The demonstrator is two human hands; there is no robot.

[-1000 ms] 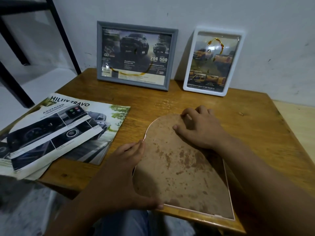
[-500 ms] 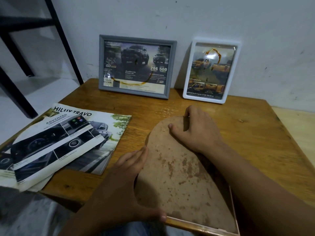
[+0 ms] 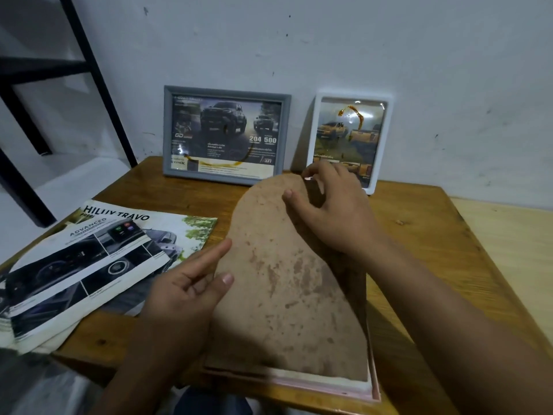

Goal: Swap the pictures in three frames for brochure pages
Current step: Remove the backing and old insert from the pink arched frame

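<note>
Fingers, right: my right hand (image 3: 335, 211) curled over the rounded top of the arch-shaped brown backing board (image 3: 281, 283), thumb on its stained face, fingertips hooked at its far edge, pinching it.
Fingers, left: my left hand (image 3: 185, 292) lay with fingers straight and relaxed, spread along the board's left edge, thumb tip touching the board; it gripped nothing.
Backing board: its round end looked raised off the table, tilted up toward the wall, though the wide lens made that hard to judge.
Pink frame: the pale pink arch-shaped frame (image 3: 329, 387) lay face down at the near edge of the table, its straight bottom rim showing beneath the board.
Grey frame: a grey rectangular picture frame (image 3: 226, 134) stood against the wall, holding a dark page with trucks.
White frame: a white rounded-corner frame (image 3: 350, 139) stood just beside it to the right, holding a page with orange trucks; my right hand covered its lower corner.
Brochure: glossy truck brochure pages (image 3: 89, 265) lay spread at the left, overhanging the table edge.
Table: the brown wooden table (image 3: 425, 235) stood against a white wall (image 3: 329, 40).
</note>
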